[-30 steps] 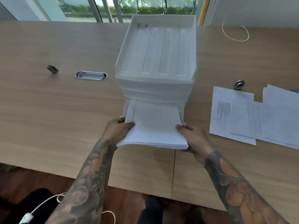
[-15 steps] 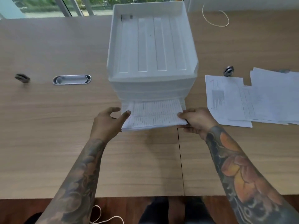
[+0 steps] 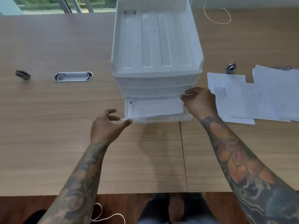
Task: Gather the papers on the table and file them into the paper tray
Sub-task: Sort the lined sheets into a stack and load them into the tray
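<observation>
A white stacked paper tray (image 3: 157, 78) stands at the middle of the wooden table, its top tier bare. A stack of lined papers (image 3: 155, 107) lies in the bottom tier, with only its front part showing. My right hand (image 3: 199, 102) holds the stack's right edge with curled fingers, against the tray's right front corner. My left hand (image 3: 110, 125) hovers with loosely spread fingers at the tray's left front corner, holding nothing; its thumb tip is at the corner. Several loose printed sheets (image 3: 258, 96) lie overlapping on the table to the right of the tray.
A binder clip (image 3: 231, 68) sits behind the loose sheets and another clip (image 3: 22, 74) at the far left. A metal cable grommet (image 3: 73, 76) is set in the table left of the tray. A string loop (image 3: 216, 15) lies at the back right. The table's near edge runs below my forearms.
The stack of lined papers has slid from in front of the tray into its bottom tier. My left hand has let go of it and opened; my right hand moved forward with it.
</observation>
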